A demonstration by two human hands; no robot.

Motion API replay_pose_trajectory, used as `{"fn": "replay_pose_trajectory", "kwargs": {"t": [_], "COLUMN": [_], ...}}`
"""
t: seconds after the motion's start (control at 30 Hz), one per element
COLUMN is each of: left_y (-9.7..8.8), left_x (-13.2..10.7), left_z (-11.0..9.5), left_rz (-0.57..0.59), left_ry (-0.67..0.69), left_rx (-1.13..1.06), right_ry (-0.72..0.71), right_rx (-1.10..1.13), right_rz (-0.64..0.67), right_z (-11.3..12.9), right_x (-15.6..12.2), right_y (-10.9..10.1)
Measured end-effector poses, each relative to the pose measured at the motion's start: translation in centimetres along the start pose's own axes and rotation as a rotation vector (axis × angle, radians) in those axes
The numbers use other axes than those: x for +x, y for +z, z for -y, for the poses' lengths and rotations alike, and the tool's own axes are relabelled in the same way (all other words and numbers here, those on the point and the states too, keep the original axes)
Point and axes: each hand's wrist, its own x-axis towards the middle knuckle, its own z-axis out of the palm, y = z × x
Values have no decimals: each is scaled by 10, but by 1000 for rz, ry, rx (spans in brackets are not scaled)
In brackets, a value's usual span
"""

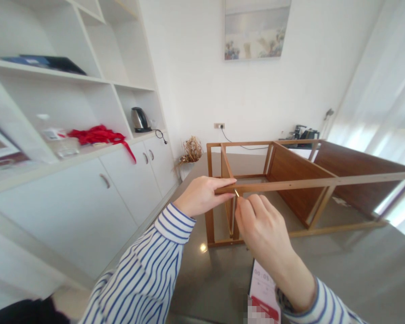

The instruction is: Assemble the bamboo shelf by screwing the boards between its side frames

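A brown wooden shelf frame (299, 184) lies on its side on a grey table (327, 279). Near its left corner, my left hand (205, 191) pinches the upper front rail between thumb and fingers. Just right of those fingertips, my right hand (261, 225) is closed on a small brass-coloured screw-like piece (236, 193). The piece's tip meets the underside or front of the rail; how deep it sits I cannot tell. Its other end is hidden in my right fingers.
A phone (265, 288) showing a timer lies below my right wrist. White shelving at left holds a kettle (140, 119), red cloth (99, 135) and a clear bottle (60, 141). Dried plants (191, 149) stand behind the table; more appliances (305, 133) are at the back right.
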Motion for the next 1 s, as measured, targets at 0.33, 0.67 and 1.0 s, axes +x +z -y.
{"fn": "replay_pose_trajectory", "kwargs": {"t": [0.33, 0.67, 1.0], "left_y": [0, 0, -7], "left_x": [0, 0, 3], "left_z": [0, 2, 2], "left_rz": [-5, 7, 57], "left_ry": [3, 3, 15], "left_rx": [-30, -44, -54], "right_ry": [367, 478, 352], "right_rx": [575, 1030, 1010], "right_rz": [-59, 93, 250], "right_z": [0, -5, -18], "right_x": [5, 1, -1], "right_y": [4, 7, 0]}}
